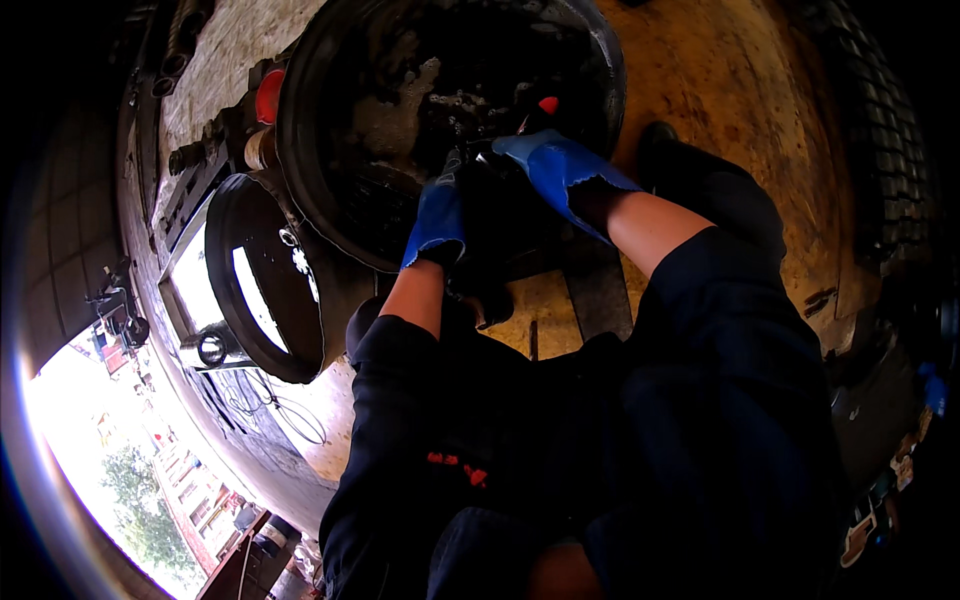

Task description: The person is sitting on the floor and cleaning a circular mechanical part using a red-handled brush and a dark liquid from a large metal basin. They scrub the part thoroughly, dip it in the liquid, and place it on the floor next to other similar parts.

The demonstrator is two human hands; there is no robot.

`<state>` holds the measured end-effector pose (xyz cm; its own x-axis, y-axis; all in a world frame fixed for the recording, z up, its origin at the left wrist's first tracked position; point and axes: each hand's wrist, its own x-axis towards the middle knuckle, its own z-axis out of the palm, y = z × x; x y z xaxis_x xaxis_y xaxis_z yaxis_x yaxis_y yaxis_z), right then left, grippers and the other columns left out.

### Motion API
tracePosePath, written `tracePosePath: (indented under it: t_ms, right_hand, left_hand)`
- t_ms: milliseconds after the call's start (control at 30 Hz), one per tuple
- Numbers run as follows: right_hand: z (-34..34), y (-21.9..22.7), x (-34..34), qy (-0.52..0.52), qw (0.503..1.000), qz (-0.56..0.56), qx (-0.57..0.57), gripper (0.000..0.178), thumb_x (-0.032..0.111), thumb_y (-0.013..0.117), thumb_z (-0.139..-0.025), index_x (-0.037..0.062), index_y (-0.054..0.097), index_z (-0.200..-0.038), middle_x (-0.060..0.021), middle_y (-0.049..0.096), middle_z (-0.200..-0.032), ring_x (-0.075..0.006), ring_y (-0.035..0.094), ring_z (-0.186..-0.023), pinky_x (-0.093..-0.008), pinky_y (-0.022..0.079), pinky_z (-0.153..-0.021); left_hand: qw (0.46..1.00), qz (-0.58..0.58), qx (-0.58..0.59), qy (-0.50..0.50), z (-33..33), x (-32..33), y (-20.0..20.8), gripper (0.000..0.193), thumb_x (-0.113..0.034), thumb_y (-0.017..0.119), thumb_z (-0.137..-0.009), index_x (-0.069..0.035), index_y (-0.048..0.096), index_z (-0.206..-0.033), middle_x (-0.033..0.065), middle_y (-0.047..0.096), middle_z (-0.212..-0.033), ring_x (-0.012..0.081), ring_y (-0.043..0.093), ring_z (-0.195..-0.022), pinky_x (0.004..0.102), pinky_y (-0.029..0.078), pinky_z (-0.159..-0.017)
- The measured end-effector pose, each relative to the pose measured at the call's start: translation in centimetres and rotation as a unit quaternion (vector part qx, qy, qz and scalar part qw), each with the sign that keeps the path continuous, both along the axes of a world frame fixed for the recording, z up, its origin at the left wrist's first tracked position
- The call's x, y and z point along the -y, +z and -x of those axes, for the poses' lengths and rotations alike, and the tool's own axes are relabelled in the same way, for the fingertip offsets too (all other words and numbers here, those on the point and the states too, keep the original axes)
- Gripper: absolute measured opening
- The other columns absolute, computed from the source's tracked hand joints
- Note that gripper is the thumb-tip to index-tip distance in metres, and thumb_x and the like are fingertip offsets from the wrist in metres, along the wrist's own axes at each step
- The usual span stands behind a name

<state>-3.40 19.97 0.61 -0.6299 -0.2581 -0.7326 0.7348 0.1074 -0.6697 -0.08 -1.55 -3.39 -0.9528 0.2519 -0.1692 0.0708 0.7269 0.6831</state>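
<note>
A large round black tub point(298, 150) stands in front of me, holding dark liquid with patches of foam point(410, 110). Both my hands wear blue gloves and reach over its near part. My right hand point(548, 158) is closed round a slim tool with a red end point(547, 104); its kind does not show. Beside it, my left hand point(438, 205) points into the tub with its fingers drawn together. Whatever it grips is lost in the dark. A small pale glint lies between the two hands.
Left of the tub stands a smaller round dark container point(225, 265) with bright reflections inside. Near it are a red round part point(269, 97), a metal ring-ended part point(211, 348) and thin wire loops point(300, 412). A treaded tyre point(885, 130) is at the right, beyond the stained yellowish floor point(720, 80).
</note>
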Motion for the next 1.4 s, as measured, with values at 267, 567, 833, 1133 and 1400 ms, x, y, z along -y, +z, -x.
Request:
tracePosePath:
  t_ms: [267,567,833,1133,1400]
  right_hand:
    - [0.3,-5.1,0.9,-0.022,0.998,-0.040,0.049,0.044,0.039,0.070,-0.087,0.0019,0.070,-0.111,-0.0100,0.072,-0.096,-0.0218,0.067,-0.084,-0.0320,0.051,-0.080]
    - [3.2,-0.5,2.0,0.241,0.928,-0.266,-0.097,0.038,0.039,0.067,-0.089,0.0111,0.070,-0.115,-0.0118,0.072,-0.101,-0.0245,0.069,-0.088,-0.0327,0.054,-0.083]
    - [1.6,-1.5,2.2,0.132,0.824,-0.396,-0.382,0.033,0.043,0.061,-0.093,0.0191,0.071,-0.114,-0.0050,0.073,-0.100,-0.0223,0.070,-0.090,-0.0342,0.056,-0.083]
    - [2.9,-0.4,3.1,0.057,0.982,-0.082,-0.163,0.060,0.046,0.071,-0.086,0.0028,0.062,-0.126,-0.0160,0.067,-0.120,-0.0266,0.063,-0.112,-0.0384,0.048,-0.098]
    - [2.0,0.4,2.4,0.221,0.903,-0.289,-0.231,0.051,0.047,0.064,-0.091,0.0069,0.065,-0.123,-0.0100,0.073,-0.098,-0.0228,0.068,-0.099,-0.0344,0.053,-0.092]
  left_hand:
    - [0.958,0.209,-0.160,-0.112,-1.1,0.3,-1.7,0.034,-0.003,0.054,-0.088,0.003,0.057,-0.122,0.0257,0.067,-0.101,0.0395,0.066,-0.096,0.0435,0.053,-0.083]
    - [0.966,0.185,-0.170,-0.064,0.0,0.9,5.4,0.029,0.001,0.050,-0.089,0.000,0.062,-0.115,0.0238,0.067,-0.102,0.0380,0.065,-0.095,0.0414,0.053,-0.084]
    - [0.947,0.252,-0.196,-0.028,1.1,2.3,6.4,0.022,-0.004,0.049,-0.096,0.003,0.064,-0.110,0.0220,0.068,-0.098,0.0337,0.066,-0.089,0.0379,0.054,-0.079]
    - [0.968,0.191,-0.158,0.028,0.6,3.2,6.6,0.025,-0.001,0.047,-0.097,0.006,0.063,-0.115,0.0254,0.067,-0.099,0.0347,0.066,-0.092,0.0384,0.054,-0.080]
    - [0.953,0.210,-0.217,-0.013,0.9,3.3,6.7,0.031,0.004,0.048,-0.092,0.007,0.061,-0.120,0.0285,0.065,-0.108,0.0384,0.063,-0.102,0.0403,0.052,-0.089]
